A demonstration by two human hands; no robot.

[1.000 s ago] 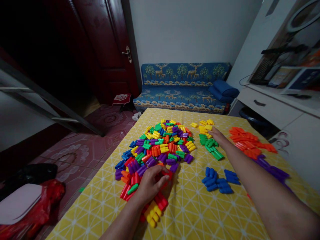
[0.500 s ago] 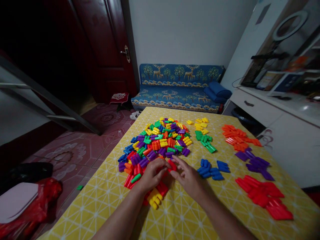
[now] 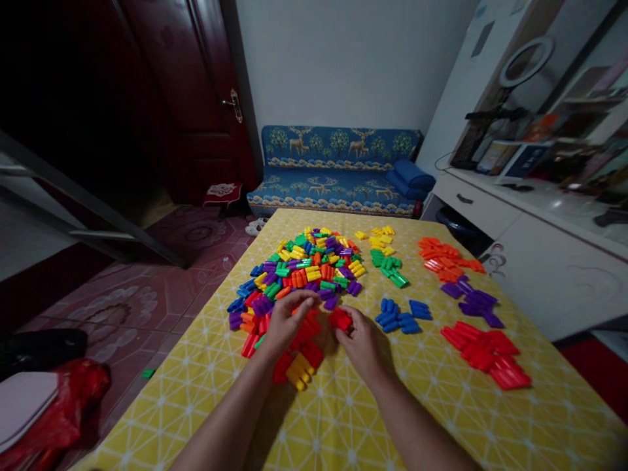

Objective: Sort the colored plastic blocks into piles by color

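Observation:
My right hand (image 3: 362, 339) is closed around a red plastic toy block (image 3: 340, 319), made of joined tubes, just right of the mixed pile. My left hand (image 3: 287, 324) arches over the near edge of the pile, its fingers bent and a little apart, with no block visible in them. Beneath and beside it lie loose red blocks (image 3: 310, 332) and a yellow block (image 3: 299, 371). Beyond both hands spreads the mixed pile (image 3: 314, 273) of red, blue, green, yellow, purple and orange blocks. The left hand hides part of its near side.
On the right of the yellow patterned tablecloth (image 3: 343, 418) lie single-colour groups: blue (image 3: 397, 320), green (image 3: 387, 265), yellow (image 3: 383, 242), orange (image 3: 444, 258), purple (image 3: 473, 301) and red (image 3: 490, 353). A sofa (image 3: 338, 173) stands behind the table, a white cabinet (image 3: 554, 261) at right.
My right hand has drawn slightly away from the left with a red block now clearly in its fingers. The hands were closer together before. The view has turned a little right.

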